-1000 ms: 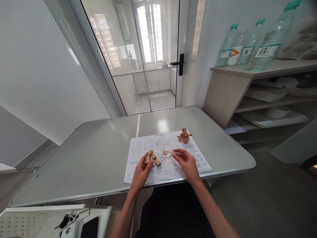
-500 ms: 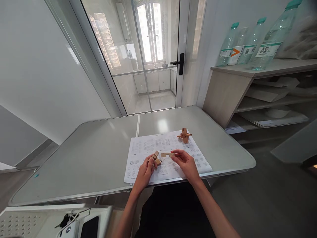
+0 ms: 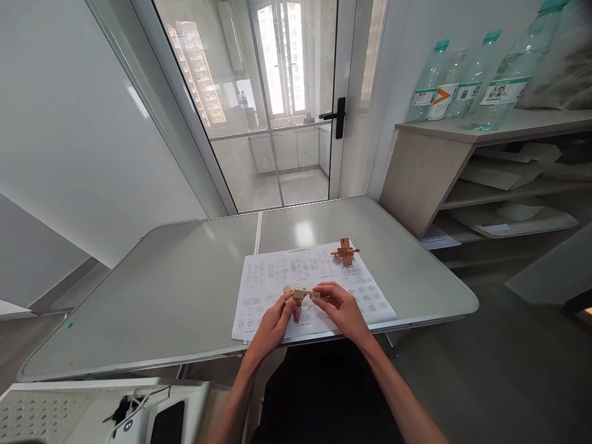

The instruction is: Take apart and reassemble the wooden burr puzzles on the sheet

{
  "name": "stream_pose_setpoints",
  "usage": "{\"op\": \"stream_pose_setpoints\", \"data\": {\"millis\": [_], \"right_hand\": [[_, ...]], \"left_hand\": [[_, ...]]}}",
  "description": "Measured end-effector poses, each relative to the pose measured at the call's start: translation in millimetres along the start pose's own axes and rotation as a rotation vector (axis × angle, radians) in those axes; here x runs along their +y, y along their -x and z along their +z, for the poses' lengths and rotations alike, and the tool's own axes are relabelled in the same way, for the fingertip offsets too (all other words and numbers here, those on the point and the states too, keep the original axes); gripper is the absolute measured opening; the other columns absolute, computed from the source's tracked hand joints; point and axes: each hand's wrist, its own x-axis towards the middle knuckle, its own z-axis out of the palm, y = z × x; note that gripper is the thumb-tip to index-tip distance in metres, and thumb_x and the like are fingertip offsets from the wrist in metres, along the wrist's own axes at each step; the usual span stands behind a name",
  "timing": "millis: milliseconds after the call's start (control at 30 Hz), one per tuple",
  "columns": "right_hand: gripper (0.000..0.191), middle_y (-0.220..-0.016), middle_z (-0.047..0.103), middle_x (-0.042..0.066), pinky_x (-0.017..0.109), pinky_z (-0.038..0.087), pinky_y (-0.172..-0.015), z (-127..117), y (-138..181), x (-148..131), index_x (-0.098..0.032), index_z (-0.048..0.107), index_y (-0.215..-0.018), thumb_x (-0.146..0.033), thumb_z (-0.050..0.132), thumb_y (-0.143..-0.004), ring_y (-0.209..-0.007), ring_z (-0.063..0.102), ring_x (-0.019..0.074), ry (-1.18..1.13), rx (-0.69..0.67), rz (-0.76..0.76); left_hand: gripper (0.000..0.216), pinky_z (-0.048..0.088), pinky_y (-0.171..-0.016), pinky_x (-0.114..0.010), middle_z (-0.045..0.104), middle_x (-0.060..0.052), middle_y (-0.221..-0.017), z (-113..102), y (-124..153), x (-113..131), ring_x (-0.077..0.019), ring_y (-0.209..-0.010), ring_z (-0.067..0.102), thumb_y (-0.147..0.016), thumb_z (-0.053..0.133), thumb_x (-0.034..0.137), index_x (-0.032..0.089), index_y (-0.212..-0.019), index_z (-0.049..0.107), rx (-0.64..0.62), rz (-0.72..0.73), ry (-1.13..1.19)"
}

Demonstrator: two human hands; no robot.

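My left hand [image 3: 276, 319] is closed around light wooden puzzle pieces [image 3: 287, 288], partly hidden by its fingers. Between the thumb and fingers of my right hand [image 3: 341, 307] is a notched wooden puzzle piece [image 3: 303, 293] with a dark mark near its right end. Its left end lies against or just over the pieces in my left hand; contact is hard to make out. Both hands are above a printed sheet [image 3: 266, 271] of small diagrams. A darker, cross-shaped wooden puzzle [image 3: 345, 251] sits assembled at the sheet's upper right corner.
The grey folding table [image 3: 185, 290] has a seam and a rounded metal edge. At the lower left, a white tray [image 3: 197, 394] holds a black phone [image 3: 167, 423], a white device and keys. Plastic bottles [image 3: 502, 92] stand on a shelf unit [image 3: 430, 148] at right.
My right hand has moved left, bringing the notched piece from beside the left-hand pieces up to them. The piece has turned slightly. The darker puzzle stays in place.
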Motion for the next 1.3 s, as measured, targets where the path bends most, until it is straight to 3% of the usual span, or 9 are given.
{"op": "stream_pose_setpoints", "data": {"millis": [133, 333, 467, 567, 667, 833, 933, 1067, 1300], "right_hand": [[0.031, -0.111, 0.077, 0.006, 0.042, 0.060, -0.095, 0.3, 1.6, -2.4, -0.027, 0.078, -0.109, -0.051, 0.072, -0.091, -0.101, 0.074, 0.0262, 0.055, -0.027, 0.032], [0.033, -0.101, 0.079, 0.005, 0.037, 0.061, -0.084, -0.7, 3.0, -3.8, -0.025, 0.076, -0.108, -0.054, 0.067, -0.094, -0.086, 0.075, 0.0231, 0.040, -0.078, 0.076], [0.033, -0.097, 0.078, 0.004, 0.036, 0.059, -0.080, -0.1, 3.2, -5.5, -0.025, 0.075, -0.109, -0.053, 0.066, -0.095, -0.082, 0.074, 0.0221, 0.046, -0.095, 0.077], [0.030, -0.096, 0.078, 0.003, 0.035, 0.059, -0.079, 0.4, 3.7, -7.4, -0.026, 0.074, -0.108, -0.051, 0.065, -0.096, -0.082, 0.073, 0.0221, 0.057, -0.123, 0.082], [0.028, -0.092, 0.077, 0.002, 0.035, 0.058, -0.079, 0.7, 4.5, -8.8, -0.026, 0.074, -0.106, -0.050, 0.065, -0.096, -0.080, 0.073, 0.0218, 0.057, -0.139, 0.086], [0.026, -0.094, 0.077, 0.002, 0.034, 0.057, -0.078, 0.8, 5.7, -9.3, -0.026, 0.072, -0.106, -0.049, 0.065, -0.096, -0.081, 0.074, 0.0214, 0.058, -0.191, 0.084], [0.026, -0.092, 0.076, 0.002, 0.034, 0.057, -0.077, 0.0, 5.6, -9.3, -0.025, 0.071, -0.106, -0.049, 0.065, -0.096, -0.080, 0.072, 0.0207, 0.048, -0.209, 0.100], [0.029, -0.088, 0.074, 0.001, 0.034, 0.056, -0.077, -1.5, 5.2, -9.8, -0.024, 0.069, -0.105, -0.051, 0.067, -0.096, -0.075, 0.071, 0.0191, 0.029, -0.231, 0.121], [0.029, -0.080, 0.072, 0.000, 0.035, 0.056, -0.078, -4.0, 4.4, -6.9, -0.023, 0.069, -0.102, -0.050, 0.069, -0.095, -0.074, 0.071, 0.0193, -0.042, -0.252, 0.155]], "left_hand": [[0.047, 0.050, -0.087, -0.036, 0.071, -0.004, -0.086, 0.1, 0.7, 0.6, -0.0230, -0.086, 0.064, -0.107, 0.037, 0.051, 0.022, -0.132, 0.064, 0.033, 0.015, 0.020], [0.046, 0.049, -0.069, -0.031, 0.069, -0.005, -0.090, 0.1, 0.7, -5.5, -0.0174, -0.067, 0.054, -0.105, 0.043, 0.051, 0.020, -0.135, 0.060, 0.032, -0.006, 0.134], [0.041, 0.050, -0.079, -0.033, 0.071, -0.006, -0.100, -1.6, 1.5, -7.9, -0.0172, -0.073, 0.057, -0.105, 0.047, 0.046, 0.021, -0.134, 0.058, -0.008, 0.014, 0.149], [0.036, 0.050, -0.087, -0.036, 0.073, -0.006, -0.093, -1.7, 2.1, -6.3, -0.0203, -0.082, 0.063, -0.104, 0.049, 0.045, 0.021, -0.130, 0.059, -0.037, 0.022, 0.134], [0.032, 0.050, -0.087, -0.036, 0.073, -0.003, -0.082, -0.6, 2.8, -2.2, -0.0224, -0.086, 0.067, -0.101, 0.056, 0.044, 0.022, -0.123, 0.058, -0.046, -0.004, 0.096], [0.027, 0.050, -0.089, -0.036, 0.077, -0.005, -0.088, 0.1, 5.4, 5.0, -0.0234, -0.091, 0.071, -0.097, 0.063, 0.043, 0.022, -0.112, 0.057, -0.084, 0.015, 0.116], [0.038, 0.050, -0.092, -0.038, 0.079, -0.006, -0.090, -0.7, 7.2, 7.7, -0.0242, -0.093, 0.072, -0.098, 0.063, 0.041, 0.022, -0.130, 0.056, -0.086, 0.025, 0.097], [0.068, 0.049, -0.097, -0.040, 0.079, -0.004, -0.092, -1.2, 8.5, 7.0, -0.0226, -0.093, 0.072, -0.099, 0.063, 0.036, 0.024, -0.160, 0.034, -0.110, 0.064, 0.071], [0.058, 0.053, -0.097, -0.040, 0.079, -0.005, -0.096, 1.8, 9.4, 5.2, -0.0232, -0.095, 0.074, -0.101, 0.060, 0.036, 0.024, -0.156, 0.045, -0.126, 0.105, 0.153]]}}
